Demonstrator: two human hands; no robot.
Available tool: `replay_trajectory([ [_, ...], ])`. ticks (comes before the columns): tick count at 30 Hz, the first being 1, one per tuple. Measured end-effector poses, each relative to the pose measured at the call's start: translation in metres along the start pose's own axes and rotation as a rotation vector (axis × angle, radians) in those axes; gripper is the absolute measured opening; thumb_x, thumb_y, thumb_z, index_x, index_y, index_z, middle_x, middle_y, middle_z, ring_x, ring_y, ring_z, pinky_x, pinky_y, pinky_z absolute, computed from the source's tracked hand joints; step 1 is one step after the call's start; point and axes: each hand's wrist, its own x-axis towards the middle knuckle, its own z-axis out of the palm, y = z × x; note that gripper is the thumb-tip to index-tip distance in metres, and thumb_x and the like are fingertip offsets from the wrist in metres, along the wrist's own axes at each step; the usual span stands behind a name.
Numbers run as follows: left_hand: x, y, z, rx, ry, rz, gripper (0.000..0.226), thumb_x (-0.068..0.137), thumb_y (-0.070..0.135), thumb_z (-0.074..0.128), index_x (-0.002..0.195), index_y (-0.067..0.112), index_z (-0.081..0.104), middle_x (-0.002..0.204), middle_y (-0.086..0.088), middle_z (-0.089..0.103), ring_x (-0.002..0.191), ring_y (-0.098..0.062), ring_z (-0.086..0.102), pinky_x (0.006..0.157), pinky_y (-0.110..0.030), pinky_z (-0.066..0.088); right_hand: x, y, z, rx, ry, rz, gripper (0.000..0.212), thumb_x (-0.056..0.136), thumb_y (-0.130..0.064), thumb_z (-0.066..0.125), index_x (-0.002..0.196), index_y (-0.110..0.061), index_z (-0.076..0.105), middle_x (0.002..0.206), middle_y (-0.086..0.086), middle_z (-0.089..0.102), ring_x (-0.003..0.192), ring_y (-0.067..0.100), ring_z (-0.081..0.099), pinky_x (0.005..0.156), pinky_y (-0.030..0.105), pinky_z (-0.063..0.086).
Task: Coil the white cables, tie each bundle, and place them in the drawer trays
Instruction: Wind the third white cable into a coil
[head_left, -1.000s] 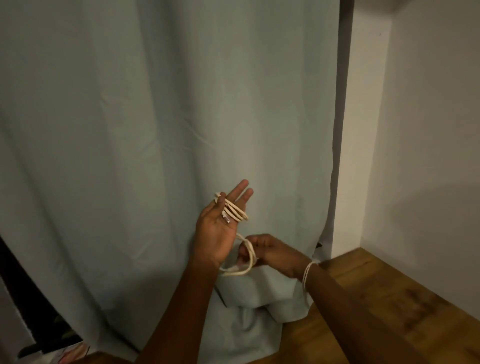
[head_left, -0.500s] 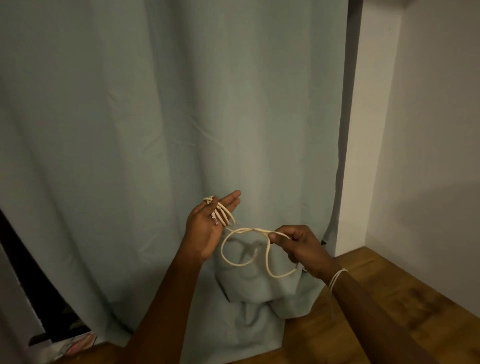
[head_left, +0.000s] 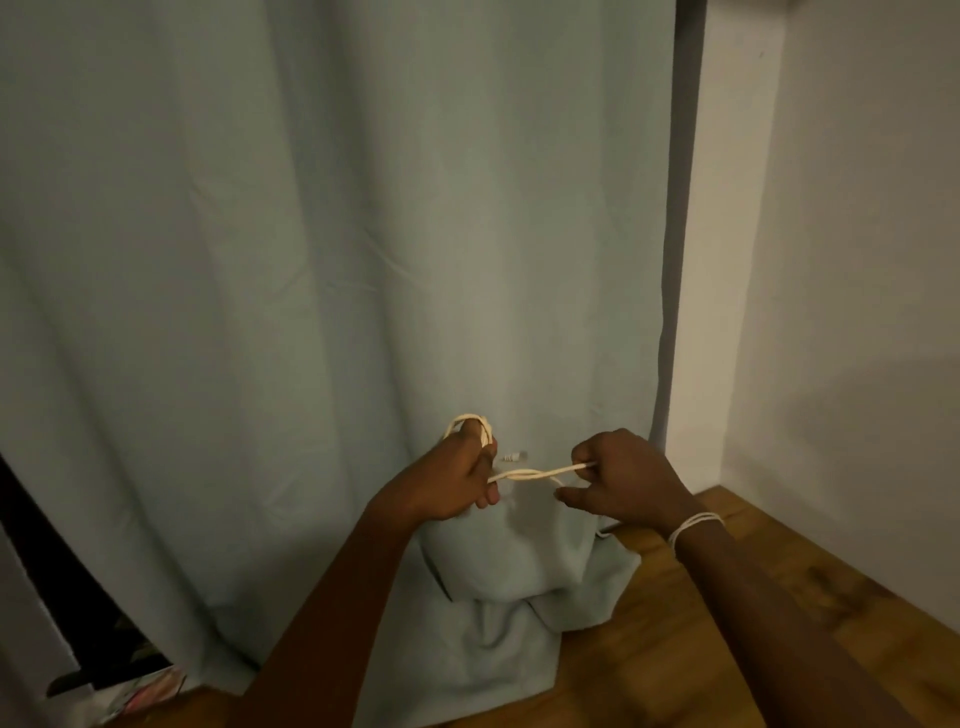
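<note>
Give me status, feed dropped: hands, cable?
Left hand grips coil. Right hand pinches cable, taut between hands. No drawer in view.

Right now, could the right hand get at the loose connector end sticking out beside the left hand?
Probably yes. The connector hangs in open air between the hands, just above the stretched cable. But the right hand pinches that cable, so it would have to let go first.
</note>
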Motion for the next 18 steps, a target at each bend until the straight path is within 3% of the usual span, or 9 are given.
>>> replay_trajectory([
  [3,0.004,0.004,0.002,-0.164,0.026,-0.004,0.019,0.105,0.025,0.032,0.09,0.015,0.039,0.07,-0.006,0.067,0.063,-0.022,0.063,0.071,-0.039,0.053,-0.006,0.008,-0.004,0.349,0.111,-0.004,0.055,0.072,-0.056,0.079,0.047,-0.023,0.043,0.044,-0.006,0.042,0.044,0.01,0.042,0.05,0.031,0.037],
  [5,0.005,0.005,0.0,-0.231,0.047,-0.011,0.02,0.107,0.021,0.032,0.091,0.011,0.04,0.067,-0.005,0.064,0.062,-0.02,0.059,0.069,-0.031,0.05,-0.009,0.008,-0.009,0.469,0.078,-0.009,0.053,0.072,-0.058,0.078,0.046,-0.021,0.051,0.043,-0.005,0.043,0.043,0.009,0.043,0.05,0.029,0.036],
  [8,0.004,0.002,-0.003,-0.265,0.045,-0.004,0.023,0.107,0.021,0.031,0.09,0.009,0.041,0.066,-0.003,0.065,0.06,-0.018,0.057,0.067,-0.023,0.047,-0.008,0.003,-0.018,0.219,-0.159,0.098,0.054,0.069,-0.074,0.068,0.053,-0.023,0.062,0.048,-0.007,0.055,0.049,0.008,0.053,0.053,0.026,0.043],
  [11,0.005,0.0,0.003,-0.352,0.019,0.0,0.023,0.108,0.022,0.03,0.091,0.009,0.04,0.071,-0.008,0.068,0.061,-0.02,0.058,0.07,-0.028,0.048,-0.005,-0.007,-0.025,-0.242,-0.269,0.229,0.038,0.078,-0.06,0.071,0.087,-0.024,0.074,0.084,-0.005,0.071,0.077,0.013,0.066,0.072,0.029,0.057],
  [13,0.005,-0.001,0.004,-0.424,0.02,-0.014,0.024,0.108,0.021,0.031,0.093,0.006,0.042,0.075,-0.011,0.07,0.063,-0.023,0.061,0.07,-0.03,0.049,-0.007,-0.012,-0.023,-0.441,-0.149,0.258,0.018,0.086,-0.035,0.068,0.101,-0.024,0.072,0.093,-0.002,0.07,0.082,0.018,0.068,0.071,0.029,0.056],
  [15,0.002,-0.002,0.0,-0.5,-0.015,-0.019,0.028,0.108,0.02,0.031,0.089,0.005,0.047,0.078,-0.017,0.071,0.064,-0.026,0.062,0.069,-0.029,0.05,-0.007,-0.007,-0.019,-0.384,0.072,0.308,0.013,0.088,-0.024,0.064,0.097,-0.023,0.073,0.087,0.0,0.071,0.076,0.02,0.068,0.064,0.027,0.052],
  [17,-0.002,0.001,-0.005,-0.553,-0.082,-0.023,0.031,0.107,0.02,0.032,0.086,0.005,0.049,0.08,-0.023,0.07,0.064,-0.029,0.062,0.068,-0.029,0.051,-0.006,0.001,-0.019,-0.071,0.32,0.383,0.015,0.09,-0.033,0.067,0.083,-0.02,0.073,0.073,0.0,0.07,0.065,0.017,0.065,0.058,0.026,0.048],
  [18,-0.004,0.001,-0.006,-0.575,-0.096,-0.021,0.032,0.107,0.02,0.032,0.086,0.004,0.049,0.08,-0.025,0.069,0.064,-0.03,0.062,0.069,-0.029,0.051,-0.004,0.004,-0.021,0.263,0.434,0.468,0.024,0.09,-0.037,0.069,0.076,-0.017,0.071,0.067,0.001,0.068,0.059,0.015,0.061,0.057,0.026,0.047],
])
